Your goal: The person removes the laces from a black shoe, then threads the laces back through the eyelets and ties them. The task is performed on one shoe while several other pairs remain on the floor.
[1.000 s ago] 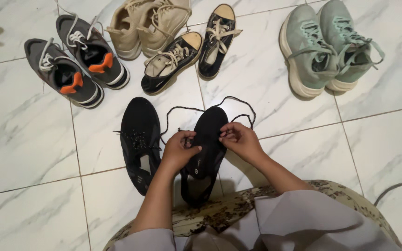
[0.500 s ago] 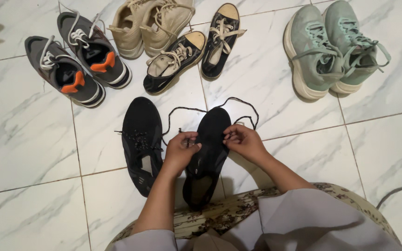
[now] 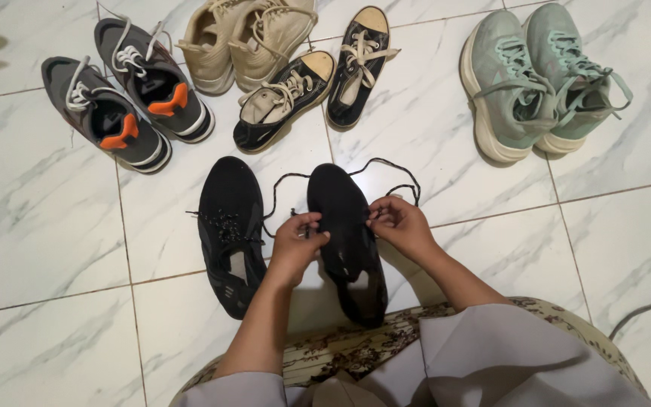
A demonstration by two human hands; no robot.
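Two hands: both work at one black shoe on the white marble floor (image 3: 39, 241), near the picture's centre.
Grey pair: grey shoes with orange inserts (image 3: 126, 94) lie at 10 o'clock from the hands, white laces loose.
Left black shoe: the laced black shoe (image 3: 231, 234) lies flat at 9 o'clock from the hands, just beside its mate, untouched.
Left hand: the left hand (image 3: 295, 245) is closed narrow, fingertips pinching a stretch of black lace (image 3: 393, 169) at the shoe's left edge.
Held shoe: the black shoe being laced (image 3: 344, 226) lies toe away from the person, between the two hands, its heel near the patterned cloth (image 3: 356, 347) at 6 o'clock.
Right hand: the right hand (image 3: 401, 224) is pinched shut on the lace at the shoe's right edge; the lace loops out beyond the toe toward 12 o'clock.
Beige pair: beige shoes (image 3: 246, 38) at 11 o'clock.
Canvas pair: black canvas shoes with cream laces (image 3: 318, 79) at 12 o'clock.
Green pair: pale green shoes (image 3: 540, 75) at 2 o'clock, well apart.
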